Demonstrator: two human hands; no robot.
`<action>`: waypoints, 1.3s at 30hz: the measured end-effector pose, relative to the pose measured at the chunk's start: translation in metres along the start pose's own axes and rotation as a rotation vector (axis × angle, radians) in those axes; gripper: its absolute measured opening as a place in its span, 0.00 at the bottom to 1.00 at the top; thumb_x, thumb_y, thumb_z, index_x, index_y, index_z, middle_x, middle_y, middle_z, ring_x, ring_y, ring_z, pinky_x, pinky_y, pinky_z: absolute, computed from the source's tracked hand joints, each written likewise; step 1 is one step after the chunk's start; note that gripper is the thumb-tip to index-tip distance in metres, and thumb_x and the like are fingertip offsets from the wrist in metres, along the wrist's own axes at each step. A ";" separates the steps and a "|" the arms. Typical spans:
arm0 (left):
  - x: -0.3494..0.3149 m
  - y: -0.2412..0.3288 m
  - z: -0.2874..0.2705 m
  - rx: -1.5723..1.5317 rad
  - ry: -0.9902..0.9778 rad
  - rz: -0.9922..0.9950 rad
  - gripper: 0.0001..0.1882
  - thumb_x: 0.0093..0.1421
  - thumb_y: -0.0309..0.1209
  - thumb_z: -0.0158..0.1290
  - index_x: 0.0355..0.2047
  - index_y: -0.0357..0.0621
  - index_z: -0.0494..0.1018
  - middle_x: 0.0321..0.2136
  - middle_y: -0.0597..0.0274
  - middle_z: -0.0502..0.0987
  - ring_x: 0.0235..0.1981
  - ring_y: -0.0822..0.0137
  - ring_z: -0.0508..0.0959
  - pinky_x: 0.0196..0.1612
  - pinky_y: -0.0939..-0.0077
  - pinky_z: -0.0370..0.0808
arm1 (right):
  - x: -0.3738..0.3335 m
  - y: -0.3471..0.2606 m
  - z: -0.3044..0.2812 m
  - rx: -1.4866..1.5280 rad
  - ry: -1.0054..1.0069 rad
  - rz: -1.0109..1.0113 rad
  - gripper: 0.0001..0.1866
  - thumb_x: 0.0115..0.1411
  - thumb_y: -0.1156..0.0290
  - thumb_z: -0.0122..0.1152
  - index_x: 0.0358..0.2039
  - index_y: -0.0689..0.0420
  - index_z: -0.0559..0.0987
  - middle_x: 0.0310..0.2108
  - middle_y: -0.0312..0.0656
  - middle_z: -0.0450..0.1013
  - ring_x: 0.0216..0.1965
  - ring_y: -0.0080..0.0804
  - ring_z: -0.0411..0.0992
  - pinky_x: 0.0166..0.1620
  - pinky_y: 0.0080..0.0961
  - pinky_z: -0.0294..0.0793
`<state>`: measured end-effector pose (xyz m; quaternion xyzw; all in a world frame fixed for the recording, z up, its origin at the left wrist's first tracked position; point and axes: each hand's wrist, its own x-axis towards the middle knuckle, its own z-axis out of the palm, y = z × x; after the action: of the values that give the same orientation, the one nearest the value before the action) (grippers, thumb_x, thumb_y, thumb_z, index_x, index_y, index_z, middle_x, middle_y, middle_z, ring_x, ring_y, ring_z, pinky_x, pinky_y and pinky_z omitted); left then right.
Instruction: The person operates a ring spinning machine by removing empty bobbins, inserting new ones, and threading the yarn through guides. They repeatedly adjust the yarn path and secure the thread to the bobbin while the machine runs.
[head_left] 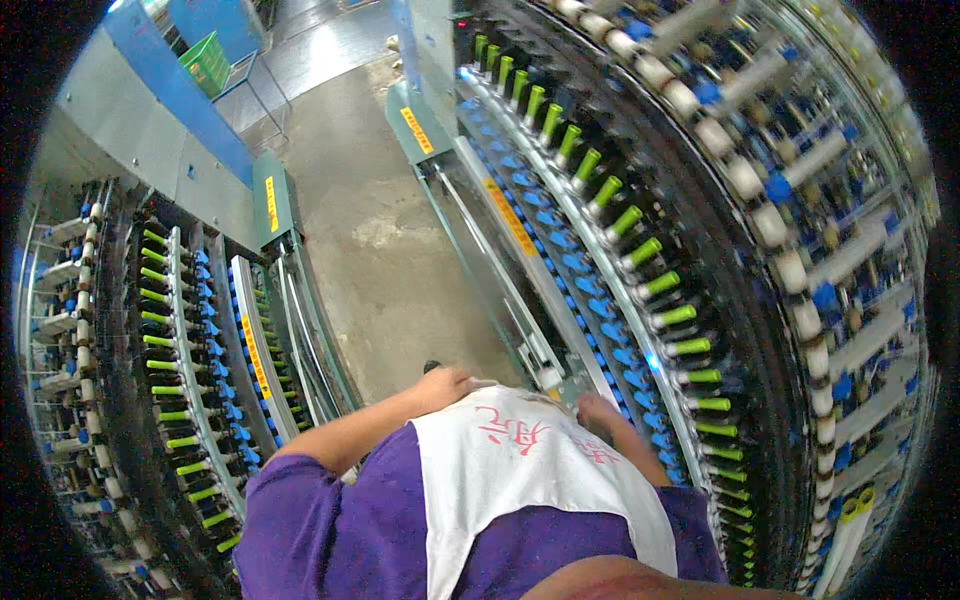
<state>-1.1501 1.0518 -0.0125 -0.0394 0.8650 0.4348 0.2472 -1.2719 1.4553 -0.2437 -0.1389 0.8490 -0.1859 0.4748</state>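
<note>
My left hand (445, 387) is at the front of my waist, beside the far edge of a white apron (500, 465) with red marks. Its fingers look curled in; whatever they hold is hidden. A small dark object (432, 366) shows just beyond that hand. On the apron's other side is my right hand (597, 410), close to the spinning machine (575, 375) on the right. The apron partly covers this hand, and its fingers are too blurred to make out. Along that machine runs a curved row of yellow-green bobbins (641, 252) on a metal rail.
Another machine with yellow-green bobbins (160, 340) lines the left side. Between the machines runs a concrete aisle (380, 260). White rollers (768, 222) and blue clips (560, 237) fill the right machine. A green basket (205, 65) rests on a metal frame at the far left.
</note>
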 end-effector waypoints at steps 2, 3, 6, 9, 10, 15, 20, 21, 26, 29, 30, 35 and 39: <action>-0.031 -0.052 -0.032 -0.114 0.073 -0.118 0.16 0.59 0.39 0.44 0.36 0.38 0.71 0.34 0.42 0.74 0.37 0.45 0.74 0.40 0.59 0.70 | 0.045 0.017 0.037 -0.591 -0.186 -0.463 0.17 0.56 0.60 0.49 0.36 0.59 0.76 0.39 0.52 0.72 0.44 0.49 0.69 0.47 0.39 0.68; -0.045 -0.076 -0.048 -0.129 0.072 -0.190 0.16 0.60 0.39 0.43 0.36 0.38 0.72 0.37 0.43 0.74 0.39 0.47 0.74 0.42 0.60 0.70 | 0.060 0.020 0.041 -0.529 -0.164 -0.429 0.16 0.56 0.61 0.49 0.36 0.59 0.77 0.39 0.51 0.72 0.43 0.49 0.70 0.46 0.39 0.68; -0.057 -0.116 -0.080 -0.244 0.013 -0.156 0.19 0.59 0.40 0.44 0.43 0.38 0.71 0.44 0.43 0.72 0.46 0.48 0.71 0.48 0.63 0.67 | 0.088 -0.039 0.042 -0.243 -0.072 -0.249 0.13 0.55 0.64 0.49 0.35 0.58 0.77 0.36 0.51 0.73 0.41 0.47 0.71 0.44 0.39 0.69; -0.037 -0.141 -0.115 -0.444 -0.152 -0.121 0.26 0.55 0.44 0.49 0.50 0.40 0.67 0.48 0.42 0.70 0.51 0.51 0.69 0.53 0.67 0.64 | 0.126 -0.156 -0.004 -0.403 -0.060 -0.211 0.15 0.50 0.63 0.54 0.38 0.55 0.77 0.35 0.48 0.75 0.36 0.43 0.74 0.41 0.37 0.71; -0.016 -0.145 -0.123 -0.254 -0.176 -0.041 0.25 0.55 0.42 0.50 0.49 0.40 0.68 0.48 0.43 0.70 0.50 0.53 0.70 0.52 0.68 0.65 | 0.141 -0.195 -0.029 -0.569 -0.110 -0.212 0.18 0.48 0.62 0.56 0.39 0.53 0.77 0.35 0.47 0.75 0.35 0.42 0.74 0.40 0.37 0.72; 0.064 -0.168 -0.173 -0.508 -0.195 -0.225 0.22 0.57 0.39 0.48 0.50 0.44 0.69 0.48 0.50 0.72 0.47 0.61 0.72 0.50 0.72 0.66 | 0.210 -0.353 -0.127 -0.320 0.082 -0.220 0.20 0.52 0.59 0.54 0.45 0.51 0.75 0.41 0.45 0.74 0.43 0.41 0.72 0.44 0.36 0.71; 0.115 -0.177 -0.269 -0.718 -0.219 -0.299 0.21 0.58 0.39 0.48 0.49 0.44 0.70 0.48 0.51 0.72 0.46 0.62 0.73 0.50 0.73 0.67 | 0.285 -0.430 -0.170 -0.123 0.068 -0.310 0.19 0.52 0.59 0.53 0.44 0.53 0.75 0.41 0.47 0.73 0.44 0.43 0.71 0.46 0.36 0.69; 0.117 -0.174 -0.292 -0.767 -0.195 -0.328 0.20 0.58 0.39 0.48 0.49 0.44 0.70 0.47 0.51 0.72 0.46 0.62 0.73 0.50 0.73 0.67 | 0.298 -0.437 -0.169 -0.155 0.066 -0.292 0.19 0.52 0.60 0.53 0.43 0.53 0.75 0.40 0.47 0.74 0.42 0.44 0.72 0.45 0.36 0.70; 0.130 -0.148 -0.415 -0.031 0.092 -0.377 0.18 0.58 0.38 0.47 0.45 0.43 0.72 0.37 0.43 0.76 0.39 0.52 0.77 0.43 0.65 0.71 | 0.346 -0.437 -0.218 -0.357 -0.144 -0.155 0.20 0.53 0.61 0.53 0.46 0.53 0.74 0.43 0.47 0.73 0.41 0.45 0.72 0.43 0.36 0.70; 0.177 -0.140 -0.459 -0.025 0.502 -0.292 0.15 0.56 0.37 0.50 0.40 0.41 0.72 0.29 0.45 0.77 0.31 0.47 0.77 0.36 0.63 0.73 | 0.353 -0.439 -0.264 -0.119 0.045 -0.148 0.19 0.54 0.62 0.54 0.46 0.54 0.74 0.42 0.48 0.73 0.41 0.43 0.72 0.43 0.35 0.71; 0.201 -0.142 -0.474 -0.195 0.486 -0.235 0.15 0.55 0.36 0.50 0.40 0.40 0.72 0.28 0.45 0.77 0.29 0.48 0.77 0.35 0.64 0.73 | 0.354 -0.440 -0.278 -0.061 0.070 -0.143 0.18 0.55 0.62 0.54 0.45 0.55 0.74 0.42 0.48 0.73 0.41 0.43 0.72 0.43 0.35 0.71; 0.335 -0.185 -0.548 -0.050 0.055 0.212 0.14 0.62 0.32 0.46 0.42 0.34 0.70 0.30 0.59 0.77 0.29 0.73 0.74 0.36 0.80 0.71 | 0.355 -0.431 -0.294 0.101 0.156 0.099 0.20 0.57 0.58 0.50 0.47 0.53 0.73 0.48 0.46 0.69 0.48 0.44 0.68 0.48 0.37 0.68; 0.474 -0.234 -0.602 0.024 -0.128 0.230 0.13 0.61 0.33 0.47 0.39 0.35 0.71 0.28 0.55 0.77 0.31 0.70 0.76 0.36 0.77 0.71 | 0.354 -0.436 -0.218 0.223 0.368 0.461 0.16 0.56 0.64 0.54 0.43 0.58 0.73 0.37 0.48 0.73 0.39 0.41 0.72 0.43 0.36 0.70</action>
<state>-1.7351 0.5124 -0.1019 0.0908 0.8515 0.4513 0.2510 -1.6135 0.9605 -0.2109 0.1460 0.9043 -0.1871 0.3549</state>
